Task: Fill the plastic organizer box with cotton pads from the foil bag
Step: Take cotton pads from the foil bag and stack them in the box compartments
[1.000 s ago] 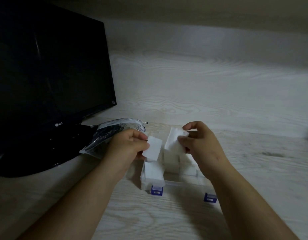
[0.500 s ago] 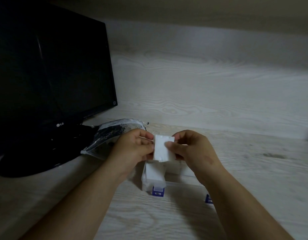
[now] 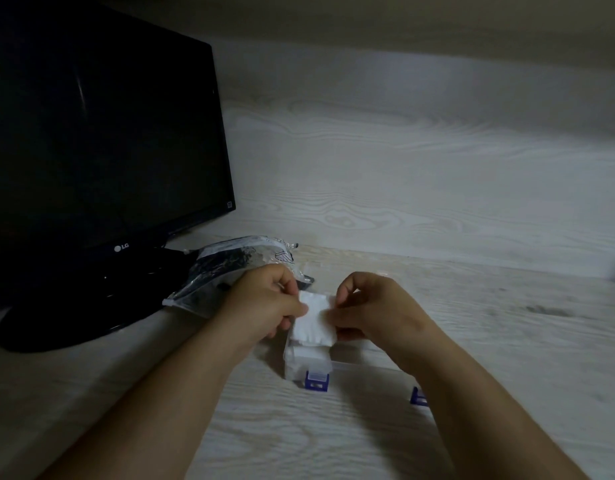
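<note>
Left hand (image 3: 264,303) and right hand (image 3: 375,310) pinch a white cotton pad stack (image 3: 315,319) directly above the plastic organizer box (image 3: 308,363). Foil bag (image 3: 230,271) lies far-left, beside the monitor (image 3: 91,150), on the table (image 3: 507,341).

A: What colour are the cotton pads (image 3: 316,320)?
B: White. The organizer box (image 3: 290,367) is clear, its latches (image 3: 316,381) blue.
A: And the surface (image 3: 507,341)?
B: Pale, swirled wood grain; monitor (image 3: 91,133) black, foil bag (image 3: 226,271) silvery with dark print.

place: likely home desk; cues: LG monitor (image 3: 102,133); wood-grain desktop (image 3: 437,306)
</note>
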### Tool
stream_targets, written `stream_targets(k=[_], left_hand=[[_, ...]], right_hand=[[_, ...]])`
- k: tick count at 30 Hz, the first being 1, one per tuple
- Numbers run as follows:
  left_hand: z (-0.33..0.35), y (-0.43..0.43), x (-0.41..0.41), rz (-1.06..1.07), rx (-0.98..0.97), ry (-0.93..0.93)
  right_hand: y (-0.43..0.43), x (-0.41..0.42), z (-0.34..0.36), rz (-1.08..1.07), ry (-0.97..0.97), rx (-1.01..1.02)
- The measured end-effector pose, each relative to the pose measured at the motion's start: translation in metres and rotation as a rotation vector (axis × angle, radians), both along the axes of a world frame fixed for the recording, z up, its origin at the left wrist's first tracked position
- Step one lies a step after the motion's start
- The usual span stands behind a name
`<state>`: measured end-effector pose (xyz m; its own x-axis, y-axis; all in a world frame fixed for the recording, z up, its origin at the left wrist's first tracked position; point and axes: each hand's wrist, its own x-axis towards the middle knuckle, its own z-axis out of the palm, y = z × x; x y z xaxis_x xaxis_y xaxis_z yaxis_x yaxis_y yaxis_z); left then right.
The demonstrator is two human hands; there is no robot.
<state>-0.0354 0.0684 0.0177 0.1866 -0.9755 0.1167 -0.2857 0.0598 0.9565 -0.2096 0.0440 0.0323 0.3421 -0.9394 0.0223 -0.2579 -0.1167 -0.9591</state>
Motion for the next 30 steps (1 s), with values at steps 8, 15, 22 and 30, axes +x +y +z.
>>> stream_targets(k=[8,15,22,30], left_hand=[[-0.003,0.001,0.001,-0.106,-0.002,-0.337],[-0.007,0.002,0.003,-0.128,0.015,-0.471],[-0.004,0.006,0.005,-0.146,0.048,-0.581],[-0.007,0.004,0.004,-0.162,0.088,-0.553]], right_hand=[[0.006,0.003,-0.004,0.043,0.238,0.011],[0.008,0.007,-0.004,0.034,0.351,-0.037],[0.007,0.009,-0.006,-0.051,0.639,-0.221],[0.010,0.007,-0.004,0.079,0.691,-0.242]])
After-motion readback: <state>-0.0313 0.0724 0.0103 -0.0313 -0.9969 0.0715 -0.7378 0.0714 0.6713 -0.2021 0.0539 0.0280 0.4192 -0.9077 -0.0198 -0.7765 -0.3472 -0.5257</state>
